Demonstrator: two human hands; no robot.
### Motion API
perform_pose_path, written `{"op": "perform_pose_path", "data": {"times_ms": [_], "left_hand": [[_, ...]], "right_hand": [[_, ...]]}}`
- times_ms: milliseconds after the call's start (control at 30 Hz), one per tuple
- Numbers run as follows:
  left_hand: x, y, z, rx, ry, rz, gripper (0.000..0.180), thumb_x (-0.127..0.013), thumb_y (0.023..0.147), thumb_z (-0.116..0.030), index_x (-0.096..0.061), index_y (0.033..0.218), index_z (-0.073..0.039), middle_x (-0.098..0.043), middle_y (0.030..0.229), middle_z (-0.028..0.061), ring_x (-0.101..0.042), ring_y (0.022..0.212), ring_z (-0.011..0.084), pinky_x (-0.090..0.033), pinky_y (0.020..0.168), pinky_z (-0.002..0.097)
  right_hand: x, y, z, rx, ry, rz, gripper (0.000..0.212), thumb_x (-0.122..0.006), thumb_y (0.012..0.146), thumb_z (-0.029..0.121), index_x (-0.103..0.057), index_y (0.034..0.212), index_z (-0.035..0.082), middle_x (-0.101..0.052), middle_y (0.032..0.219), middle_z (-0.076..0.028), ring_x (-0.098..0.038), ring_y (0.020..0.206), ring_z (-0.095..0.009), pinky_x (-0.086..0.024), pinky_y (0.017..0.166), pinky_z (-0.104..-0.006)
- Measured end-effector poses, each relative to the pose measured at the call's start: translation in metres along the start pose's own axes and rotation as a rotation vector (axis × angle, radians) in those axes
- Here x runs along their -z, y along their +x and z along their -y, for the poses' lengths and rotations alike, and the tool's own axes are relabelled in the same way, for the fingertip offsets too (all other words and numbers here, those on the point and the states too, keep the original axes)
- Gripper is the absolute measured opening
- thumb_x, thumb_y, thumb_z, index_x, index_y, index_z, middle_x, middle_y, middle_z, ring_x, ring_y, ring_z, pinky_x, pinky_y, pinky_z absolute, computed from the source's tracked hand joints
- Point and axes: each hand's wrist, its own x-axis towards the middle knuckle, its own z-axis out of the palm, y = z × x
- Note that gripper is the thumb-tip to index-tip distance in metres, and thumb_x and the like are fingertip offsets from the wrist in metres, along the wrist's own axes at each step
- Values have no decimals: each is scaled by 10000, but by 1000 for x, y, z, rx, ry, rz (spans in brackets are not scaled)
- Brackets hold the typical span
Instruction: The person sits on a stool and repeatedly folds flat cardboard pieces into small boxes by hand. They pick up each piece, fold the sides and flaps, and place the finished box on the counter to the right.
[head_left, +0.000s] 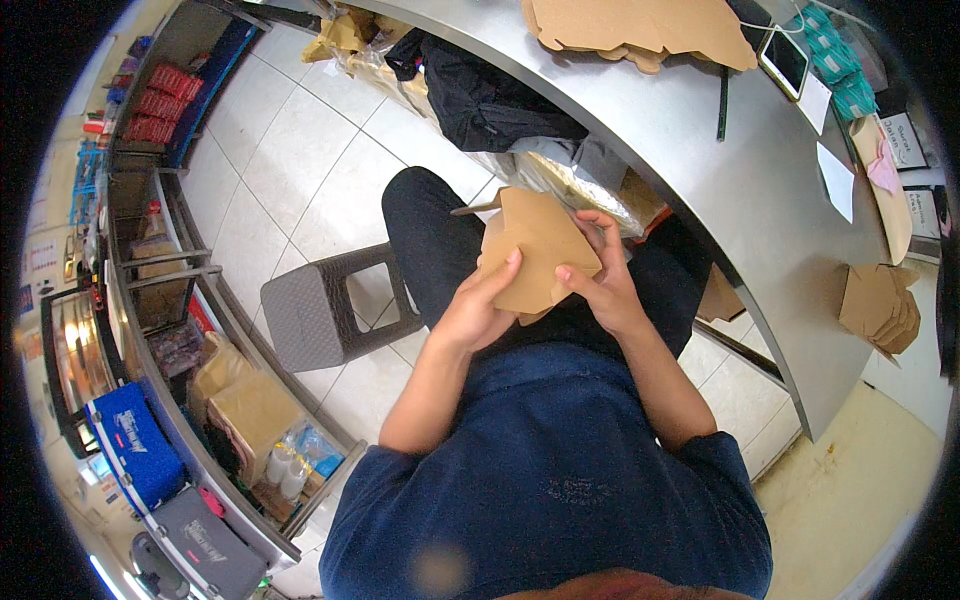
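Observation:
A brown cardboard box (535, 245), partly folded, is held above my lap between both hands. My left hand (480, 305) grips its near left side, the thumb lying on the brown face and the other fingers hidden beneath. On the right edge, my right hand (607, 275) holds the box with its thumb on a near corner; its forefinger and others curl behind the far right side. One narrow flap sticks out at the box's upper left. The underside of the box cannot be seen.
Flat brown cardboard blanks (640, 30) lie on the metal table (690, 110), near a phone (785, 62). More folded cardboard (880, 310) sits at the table's right end. A grey plastic stool (315, 310) stands at my left, beyond it shelves (240, 400). Black cloth bags (490, 100) rest under the table.

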Motion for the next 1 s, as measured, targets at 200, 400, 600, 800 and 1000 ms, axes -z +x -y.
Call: {"op": "perform_pose_path", "data": {"times_ms": [200,400,600,800,1000], "left_hand": [[-6,-4,1,-39,-72,-10,580,-484,1079,-393,-372,1518,-31,-505,1482,159,-508,1360,303,-397,1150,487],[-7,-5,6,-11,-208,53,579,-457,1092,-380,-329,1543,-39,-472,1504,144,-476,1389,278,-400,1153,454],[2,-6,5,-41,-54,47,574,-465,1094,-360,-352,1534,-10,-497,1488,134,-486,1377,253,-408,1134,413],[13,-8,-7,142,139,18,583,-491,1089,-351,-382,1511,35,-528,1459,148,-528,1340,245,-421,1118,388],[12,-3,-3,129,-21,1,557,-488,1090,-342,-411,1495,34,-557,1431,152,-568,1299,244,-449,1094,386]], "right_hand": [[0,1,-6,60,-50,16,759,-826,825,91,-366,1429,81,-392,1496,-134,-367,1432,-258,-312,1185,-405],[-4,1,-3,94,-81,10,788,-842,805,121,-356,1425,81,-399,1481,-138,-369,1430,-264,-314,1185,-409],[9,4,-5,83,-330,79,703,-833,817,125,-372,1346,98,-359,1544,-186,-358,1442,-266,-314,1182,-406],[18,11,-1,-36,-80,12,546,-816,863,138,-415,1232,116,-406,1515,-183,-417,1378,-254,-346,1152,-405],[14,11,-13,90,-280,-47,456,-798,885,121,-512,1239,84,-408,1547,-193,-458,1373,-252,-408,1112,-382]]}}
